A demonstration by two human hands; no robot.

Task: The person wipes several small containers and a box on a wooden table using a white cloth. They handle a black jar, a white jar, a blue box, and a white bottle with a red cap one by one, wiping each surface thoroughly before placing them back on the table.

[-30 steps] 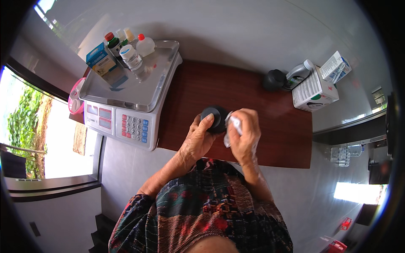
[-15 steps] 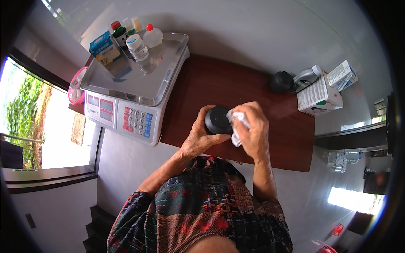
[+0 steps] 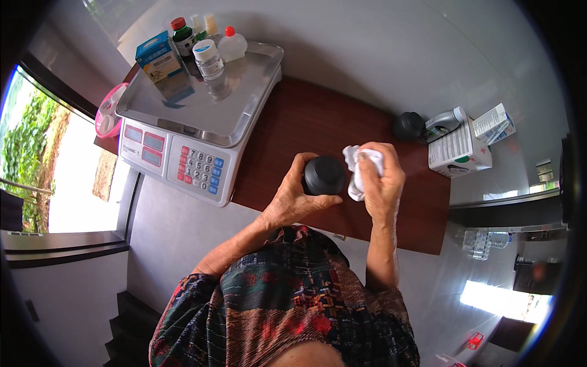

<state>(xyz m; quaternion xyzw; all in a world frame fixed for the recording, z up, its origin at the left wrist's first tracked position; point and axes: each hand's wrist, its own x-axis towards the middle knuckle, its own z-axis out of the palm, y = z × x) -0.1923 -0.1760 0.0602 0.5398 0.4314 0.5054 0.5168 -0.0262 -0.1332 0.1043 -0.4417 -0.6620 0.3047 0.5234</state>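
Over the near edge of the brown table, the left hand grips a round black container, while just rightward, apart from it, the right hand pinches a white cloth.

A: Where does the light come from?

B: Daylight floods a window opening beyond the table's left edge, its lower part burned to white.

A: Shadows?

B: Soft ones, darkening the grey wall behind the far edge; the tabletop itself lies dim.

A: Any glare?

B: A steel pan at the table's left end mirrors a blue box; well past the right edge, a white patch of glare loses all detail.

A: And sharpness?

B: Left hand and right hand show little blur; toward the rim, straight lines bow, small details soften, and black fills the corners
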